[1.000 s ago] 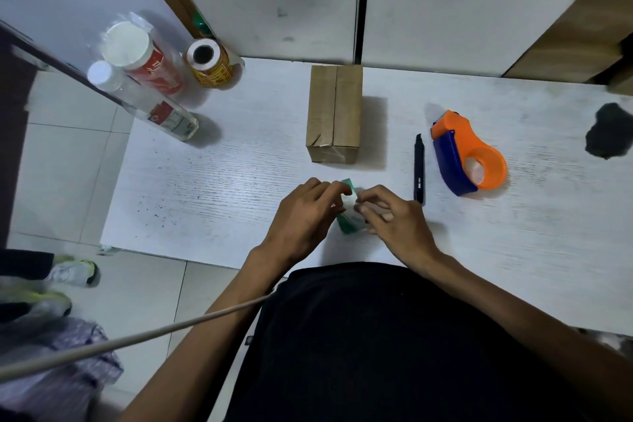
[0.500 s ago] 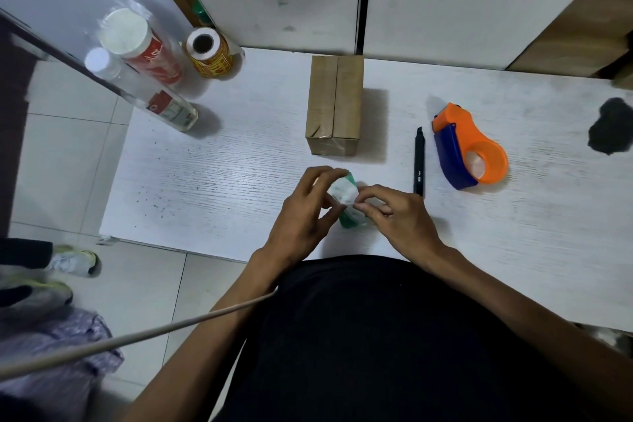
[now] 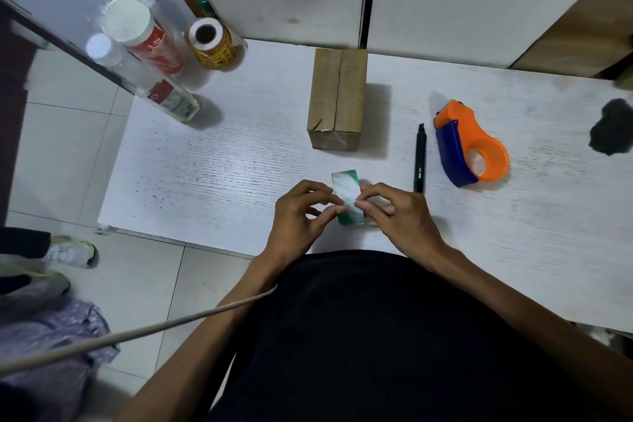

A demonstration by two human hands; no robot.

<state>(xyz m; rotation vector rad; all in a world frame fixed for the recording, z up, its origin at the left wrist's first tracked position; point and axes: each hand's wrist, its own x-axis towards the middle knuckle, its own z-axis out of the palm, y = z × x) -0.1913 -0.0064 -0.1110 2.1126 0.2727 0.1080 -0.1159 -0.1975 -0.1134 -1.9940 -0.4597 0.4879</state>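
Note:
A small green-and-white label strip [image 3: 346,192] is held upright between both hands near the front edge of the white table [image 3: 212,175]. My left hand [image 3: 298,216] pinches its left side with thumb and fingertips. My right hand [image 3: 400,216] pinches its right side, thumb on the strip's face. The strip's white upper end stands free above the fingers; its green lower part shows between the hands. A sealed brown cardboard box [image 3: 337,99] lies just beyond the hands.
A black marker [image 3: 420,158] and an orange-and-blue tape dispenser [image 3: 469,147] lie to the right. At the back left stand a clear bottle [image 3: 144,79], a red canister [image 3: 144,34] and a yellow roll [image 3: 210,41]. A dark stain [image 3: 613,127] marks the far right. White cabinets rise behind.
The strip has been drawn out from between the fingers and now stands longer and more upright. Both hands stayed at the same spot near the table's front edge.

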